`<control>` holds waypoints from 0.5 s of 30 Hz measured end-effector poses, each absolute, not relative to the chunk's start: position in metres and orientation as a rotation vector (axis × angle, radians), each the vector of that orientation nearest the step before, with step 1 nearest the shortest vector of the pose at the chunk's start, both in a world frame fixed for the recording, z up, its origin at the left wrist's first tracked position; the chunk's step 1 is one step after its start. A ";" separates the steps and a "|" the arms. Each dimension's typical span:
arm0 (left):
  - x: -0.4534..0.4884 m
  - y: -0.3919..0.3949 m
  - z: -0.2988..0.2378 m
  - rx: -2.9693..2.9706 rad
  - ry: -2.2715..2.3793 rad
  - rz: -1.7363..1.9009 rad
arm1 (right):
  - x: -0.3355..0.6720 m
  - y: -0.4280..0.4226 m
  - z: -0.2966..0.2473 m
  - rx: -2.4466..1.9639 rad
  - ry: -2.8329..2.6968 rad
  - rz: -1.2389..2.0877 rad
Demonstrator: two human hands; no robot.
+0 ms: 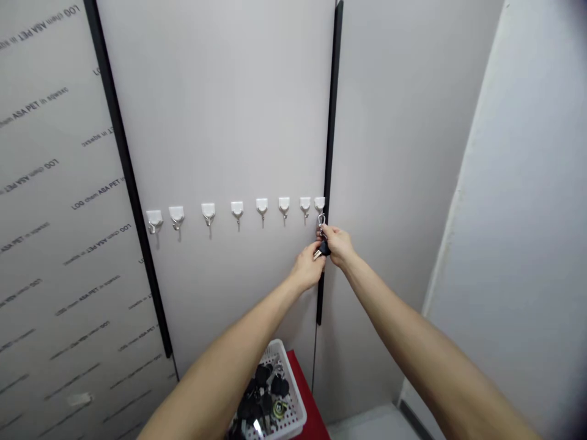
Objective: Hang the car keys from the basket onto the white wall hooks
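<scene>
At the rightmost white adhesive hook (pixel 320 202) on the panel, both my hands are on a bunch of keys with black heads (pixel 324 247). My right hand (pixel 340 244) pinches it near the top, just under a metal ring or clip (pixel 321 219) that is up against the hook. Whether the ring is over the hook I cannot tell. From below left, my left hand (pixel 309 269) closes its fingers on the lower part of the keys. Silver key blades stick out between the two hands.
Several more white hooks (pixel 262 205) run in a row to the left. Below, a white perforated basket (pixel 300 415) holds several black-headed keys (pixel 262 374) and stands on a red surface (pixel 308 394). Long black handle strips (pixel 334 91) edge the panel; a pale wall (pixel 523 214) stands right.
</scene>
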State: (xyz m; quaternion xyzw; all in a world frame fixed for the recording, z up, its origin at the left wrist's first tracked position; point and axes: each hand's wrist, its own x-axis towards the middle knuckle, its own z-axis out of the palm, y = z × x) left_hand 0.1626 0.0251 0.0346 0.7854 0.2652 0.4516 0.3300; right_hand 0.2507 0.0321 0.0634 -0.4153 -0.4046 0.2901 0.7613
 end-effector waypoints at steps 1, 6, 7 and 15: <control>0.163 0.025 0.034 2.052 0.697 1.177 | 0.250 0.032 0.062 -0.921 -0.881 0.628; 0.155 0.019 0.028 2.077 0.745 1.137 | 0.251 0.033 0.052 -1.060 -0.915 0.466; 0.150 0.017 0.024 2.084 0.765 1.122 | 0.252 0.032 0.048 -1.110 -0.932 0.384; 0.050 -0.001 -0.080 2.042 1.147 0.855 | 0.233 0.000 -0.034 -1.287 -1.126 -0.116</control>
